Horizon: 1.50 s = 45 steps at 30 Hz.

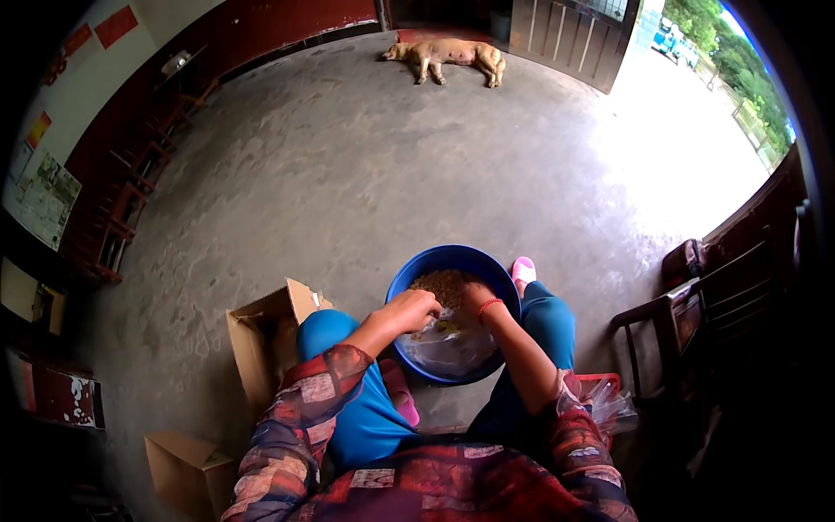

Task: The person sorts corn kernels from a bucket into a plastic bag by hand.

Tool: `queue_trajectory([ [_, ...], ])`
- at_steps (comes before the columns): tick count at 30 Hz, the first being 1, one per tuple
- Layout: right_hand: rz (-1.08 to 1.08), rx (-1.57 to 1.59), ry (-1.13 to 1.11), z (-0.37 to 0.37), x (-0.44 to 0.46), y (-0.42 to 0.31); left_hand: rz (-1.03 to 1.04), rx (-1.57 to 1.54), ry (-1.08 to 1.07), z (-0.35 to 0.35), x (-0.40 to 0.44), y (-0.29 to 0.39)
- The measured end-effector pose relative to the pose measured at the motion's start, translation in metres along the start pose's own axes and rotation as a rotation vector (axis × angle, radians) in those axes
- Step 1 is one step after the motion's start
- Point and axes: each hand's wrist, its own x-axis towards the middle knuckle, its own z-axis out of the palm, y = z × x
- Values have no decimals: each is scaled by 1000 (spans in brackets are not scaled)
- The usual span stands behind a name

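Observation:
A blue basin [424, 262] stands on the floor between my knees. Inside it lie a heap of small brown pieces [442, 283] and a clear plastic bag [452, 348] with some yellowish bits in it. My left hand [412, 311] is over the basin's left side, its fingers curled closed at the upper edge of the bag. On the right, my right hand [476, 297], with a red bracelet [490, 306] at the wrist, reaches down into the brown pieces. Its fingertips are hidden, so their grip cannot be made out.
Open cardboard boxes stand left of my leg, one upper [252, 357] and one lower [187, 470]. At right are a wooden chair [665, 322] and a red container [600, 379] with clear plastic. A dog [448, 59] lies on the concrete floor near an open door [570, 39].

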Motion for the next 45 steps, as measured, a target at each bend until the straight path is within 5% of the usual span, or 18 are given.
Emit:
queue_trajectory([
  [3, -104, -203, 114, -6, -15, -13, -19, -7, 25, 0, 0, 0],
  [5, -6, -107, -107, -33, -26, -30, -19, 0, 33, -1, -1, 0],
  [11, 55, -271, -217, -11, -20, -23, -53, -7, 13, -8, -5, 5],
  [21, -132, -427, -327, -20, -20, -20, -68, 19, -20, -4, -2, 1],
  [23, -127, -510, -212, -19, -14, -20, -75, 25, -29, -5, -2, 0],
  [27, 28, 19, 214, -18, -12, -15, -89, 32, -15, -5, -4, 0],
  [29, 65, 553, 181, -40, -18, -28, -82, 41, -6, -3, -4, -2],
  [30, 68, 557, 181, -51, -21, -36, -76, 48, 12, -3, -5, -2],
  [33, 135, 1380, -260, -84, -38, -61, -101, 93, 8, -1, -4, -4],
  [36, 85, 1363, -493, -96, -49, -75, -161, 102, -50, -1, -3, -3],
  [42, 29, 1003, -563, -71, -50, -79, -196, 148, -219, -3, -3, -6],
  [45, -28, 773, -530, -48, -43, -75, -182, 74, -69, -4, -5, -2],
])
